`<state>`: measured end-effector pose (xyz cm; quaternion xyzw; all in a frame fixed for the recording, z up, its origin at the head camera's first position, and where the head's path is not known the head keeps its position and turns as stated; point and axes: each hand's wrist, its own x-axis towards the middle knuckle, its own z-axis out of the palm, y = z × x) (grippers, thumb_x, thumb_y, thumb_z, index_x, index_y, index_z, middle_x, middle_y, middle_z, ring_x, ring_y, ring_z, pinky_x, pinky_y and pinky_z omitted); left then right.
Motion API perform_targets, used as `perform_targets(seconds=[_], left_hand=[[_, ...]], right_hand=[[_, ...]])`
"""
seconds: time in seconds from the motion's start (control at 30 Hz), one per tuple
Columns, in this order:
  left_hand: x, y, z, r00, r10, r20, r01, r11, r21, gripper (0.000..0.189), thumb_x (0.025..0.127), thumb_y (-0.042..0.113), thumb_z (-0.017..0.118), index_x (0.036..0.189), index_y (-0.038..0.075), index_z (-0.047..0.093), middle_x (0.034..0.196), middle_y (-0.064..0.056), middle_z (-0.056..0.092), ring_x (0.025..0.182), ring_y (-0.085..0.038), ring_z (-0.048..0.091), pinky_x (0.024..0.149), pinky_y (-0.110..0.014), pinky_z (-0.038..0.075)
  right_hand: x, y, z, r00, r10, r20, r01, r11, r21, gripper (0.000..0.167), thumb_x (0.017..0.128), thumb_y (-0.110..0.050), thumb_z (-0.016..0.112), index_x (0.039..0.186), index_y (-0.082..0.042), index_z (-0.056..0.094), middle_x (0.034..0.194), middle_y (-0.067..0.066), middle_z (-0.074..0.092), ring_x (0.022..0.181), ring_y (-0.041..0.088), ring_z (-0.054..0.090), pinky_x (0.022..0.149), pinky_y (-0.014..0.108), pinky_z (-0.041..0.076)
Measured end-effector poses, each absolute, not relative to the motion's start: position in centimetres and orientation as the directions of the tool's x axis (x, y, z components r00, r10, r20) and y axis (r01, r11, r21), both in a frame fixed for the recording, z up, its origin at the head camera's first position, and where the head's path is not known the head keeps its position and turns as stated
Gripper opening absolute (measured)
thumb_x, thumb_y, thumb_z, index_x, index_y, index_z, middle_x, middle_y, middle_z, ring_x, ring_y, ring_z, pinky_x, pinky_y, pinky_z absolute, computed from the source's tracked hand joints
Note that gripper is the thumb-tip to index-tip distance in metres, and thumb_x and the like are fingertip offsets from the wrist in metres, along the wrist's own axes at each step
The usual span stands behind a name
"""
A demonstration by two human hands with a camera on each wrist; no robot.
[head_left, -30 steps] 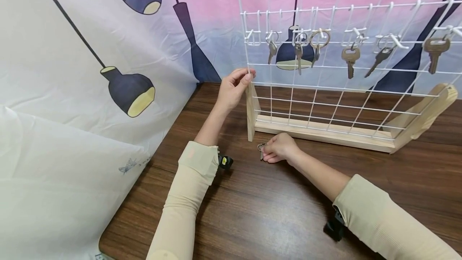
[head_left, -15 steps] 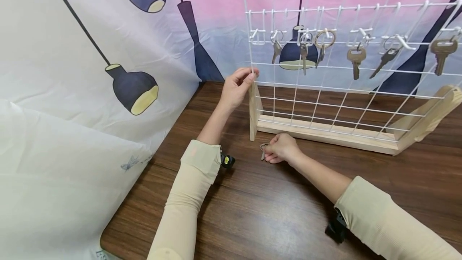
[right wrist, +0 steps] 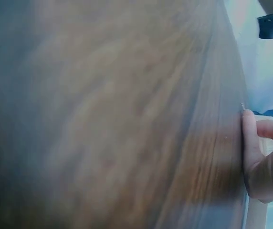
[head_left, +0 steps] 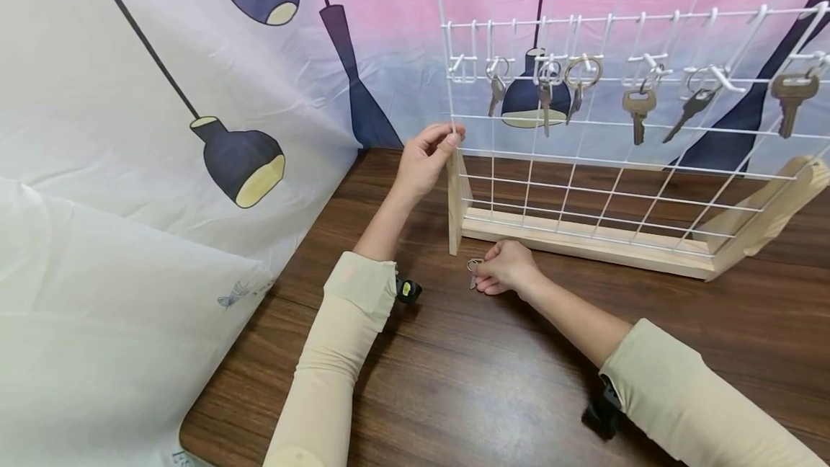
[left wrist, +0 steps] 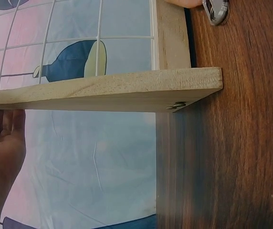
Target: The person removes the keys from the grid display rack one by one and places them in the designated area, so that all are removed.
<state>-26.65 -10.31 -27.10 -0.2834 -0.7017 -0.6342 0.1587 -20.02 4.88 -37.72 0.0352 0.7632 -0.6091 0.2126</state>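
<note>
Perhaps the key, pinched by the right hand near the left end of the key rack, could slip if barely caught; a tug from the left hand, gripping that end, might tip the key rack. The key is partly hidden; whether it touches the counter is unclear.

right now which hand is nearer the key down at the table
Right. The right hand has its fingers on the key, in front of the rack; the left hand grips the rack's left edge, higher and farther away.
</note>
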Motion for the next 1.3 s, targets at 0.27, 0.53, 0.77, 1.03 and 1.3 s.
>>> perform_targets(seconds=[0.27, 0.53, 0.77, 1.03, 1.3], left_hand=[[-26.9, -10.3, -27.4, -0.794, 0.192, 0.577, 0.591, 0.022, 0.806, 0.022, 0.090, -0.008, 0.051, 0.107, -0.022, 0.054, 0.105, -0.032, 0.055, 0.091, -0.011, 0.057, 0.083, -0.027, 0.046], [-29.0, -10.3, -28.8, -0.793, 0.193, 0.578, 0.588, -0.007, 0.809, 0.023, 0.091, -0.006, 0.053, 0.109, -0.019, 0.056, 0.107, -0.029, 0.057, 0.093, -0.009, 0.057, 0.083, -0.027, 0.046], [-28.9, -10.4, -29.0, -0.785, 0.178, 0.594, 0.604, 0.005, 0.797, 0.022, 0.091, -0.004, 0.054, 0.107, -0.018, 0.058, 0.103, -0.026, 0.059, 0.091, -0.009, 0.058, 0.076, -0.023, 0.045], [-29.0, -10.4, -29.0, -0.779, 0.162, 0.605, 0.612, -0.008, 0.791, 0.021, 0.090, -0.006, 0.053, 0.107, -0.018, 0.057, 0.103, -0.025, 0.059, 0.091, -0.008, 0.058, 0.080, -0.026, 0.045], [-28.6, -10.5, -29.1, -0.786, 0.168, 0.595, 0.603, 0.003, 0.797, 0.022, 0.090, -0.006, 0.053, 0.107, -0.019, 0.057, 0.105, -0.027, 0.058, 0.092, -0.008, 0.058, 0.083, -0.028, 0.045]], right_hand=[[-19.9, 6.2, -33.6, -0.941, -0.233, -0.246, 0.206, 0.180, -0.962, 0.027, 0.086, 0.004, 0.055, 0.110, 0.013, 0.046, 0.077, 0.022, 0.064, 0.057, 0.016, 0.064, 0.060, 0.029, 0.054], [-19.3, 7.0, -27.9, -0.968, -0.082, 0.238, -0.249, 0.172, -0.953, 0.020, 0.088, -0.003, 0.060, 0.104, 0.008, 0.057, 0.091, 0.020, 0.066, 0.073, 0.014, 0.066, 0.069, 0.026, 0.053], [-20.4, 5.2, -26.1, -0.823, 0.131, 0.553, -0.525, 0.197, -0.828, 0.032, 0.088, -0.001, 0.060, 0.119, 0.003, 0.054, 0.111, 0.012, 0.062, 0.099, 0.018, 0.061, 0.083, 0.022, 0.047], [-22.1, 3.8, -24.2, -0.792, 0.238, 0.562, -0.517, 0.228, -0.825, 0.032, 0.087, -0.006, 0.062, 0.117, 0.004, 0.054, 0.105, 0.013, 0.064, 0.094, 0.016, 0.063, 0.082, 0.020, 0.047], [-22.6, 2.7, -23.2, -0.748, 0.300, 0.591, -0.526, 0.274, -0.805, 0.015, 0.088, -0.009, 0.063, 0.099, 0.000, 0.063, 0.088, 0.009, 0.069, 0.077, 0.013, 0.066, 0.068, 0.018, 0.048]])
